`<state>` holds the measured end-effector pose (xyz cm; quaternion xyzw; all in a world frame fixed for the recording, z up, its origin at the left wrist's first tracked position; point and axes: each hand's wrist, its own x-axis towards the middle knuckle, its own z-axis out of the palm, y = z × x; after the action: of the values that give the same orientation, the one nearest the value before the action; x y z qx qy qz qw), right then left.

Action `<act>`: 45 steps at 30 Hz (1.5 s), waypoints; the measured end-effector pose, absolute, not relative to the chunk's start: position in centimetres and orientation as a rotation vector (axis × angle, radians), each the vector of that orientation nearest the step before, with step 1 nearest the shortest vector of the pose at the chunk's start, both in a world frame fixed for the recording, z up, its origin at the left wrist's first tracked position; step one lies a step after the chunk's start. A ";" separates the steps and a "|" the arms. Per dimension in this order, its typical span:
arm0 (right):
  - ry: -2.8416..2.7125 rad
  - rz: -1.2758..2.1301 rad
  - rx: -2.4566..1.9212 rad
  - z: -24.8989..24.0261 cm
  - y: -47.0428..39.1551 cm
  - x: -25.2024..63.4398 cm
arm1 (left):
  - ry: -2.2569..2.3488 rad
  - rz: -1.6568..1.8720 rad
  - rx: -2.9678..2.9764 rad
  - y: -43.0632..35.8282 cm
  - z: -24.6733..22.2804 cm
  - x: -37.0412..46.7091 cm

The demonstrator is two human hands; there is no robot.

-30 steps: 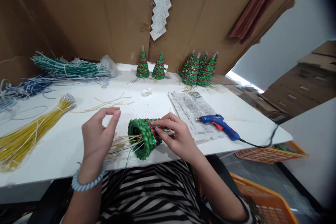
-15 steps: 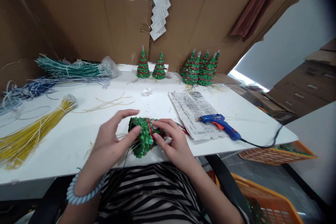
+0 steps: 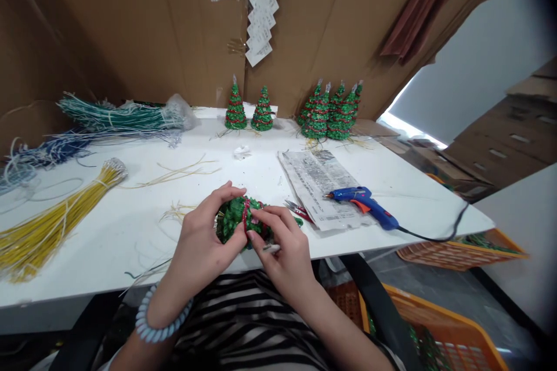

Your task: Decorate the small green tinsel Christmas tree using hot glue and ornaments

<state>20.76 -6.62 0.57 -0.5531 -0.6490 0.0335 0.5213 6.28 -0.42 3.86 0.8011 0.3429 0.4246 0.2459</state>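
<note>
A small green tinsel Christmas tree (image 3: 229,215) with a red garland lies on its side at the table's front edge. My left hand (image 3: 203,239) is closed around its wide end, thumb beside the red band. At that band, the thumb and fingers of my right hand (image 3: 288,250) pinch the tree from the other side. A small whitish piece (image 3: 272,248) shows under the right fingers; its kind is unclear. Thin yellow wires (image 3: 178,212) stick out to the left. The tree's narrow end is mostly hidden by my right hand.
Red-handled snips (image 3: 299,210) lie beside newspaper (image 3: 304,185), on which rests a blue glue gun (image 3: 365,200), its cord trailing right. Finished trees (image 3: 328,116) stand at the back. Wire bundles, one yellow (image 3: 65,214), one green (image 3: 117,115), lie left. Orange baskets (image 3: 461,316) sit below right.
The tree has been turned, so its open base no longer faces left toward me. My left hand has closed around it and its thumb has moved right, up to the red garland.
</note>
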 end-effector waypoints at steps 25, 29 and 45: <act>-1.551 -0.199 -1.392 0.5 -8.2 18.9 | 0.928 1.115 2.127 -1.4 4.1 5.7; -1.554 -0.244 -1.417 0.5 -8.1 18.8 | 0.884 1.094 2.150 -1.1 3.9 5.3; -1.592 -0.541 -1.467 1.0 -8.2 18.8 | 0.804 1.318 2.515 -0.7 3.7 3.2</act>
<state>18.80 -8.15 1.02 -0.5904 -0.6410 -0.2178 0.4394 3.18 -0.74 3.66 0.8484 0.2712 0.4447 0.0949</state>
